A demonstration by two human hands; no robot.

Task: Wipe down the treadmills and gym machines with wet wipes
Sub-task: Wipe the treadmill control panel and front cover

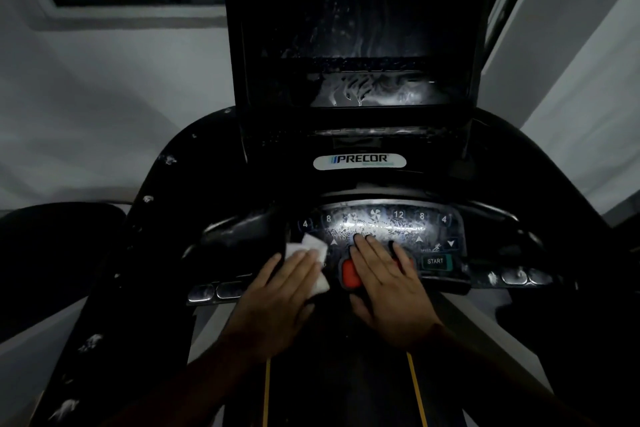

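Observation:
A black Precor treadmill console [360,161] fills the middle of the head view, with a dark screen [356,45] above and a wet, streaked button panel [381,225] below. My left hand [277,291] presses a white wet wipe [313,253] flat against the left end of the button panel, fingers straight. My right hand [384,277] lies flat on the panel with straight fingers, covering most of the red stop button [349,274]. The green START key [435,261] sits just right of it.
Curved black handrails [166,204] sweep out on both sides, flecked with white residue. Silver grip sensors [214,291] sit on the bar left and right. The belt with yellow stripes [266,392] runs below. Grey walls surround the machine; another dark machine [52,253] stands at left.

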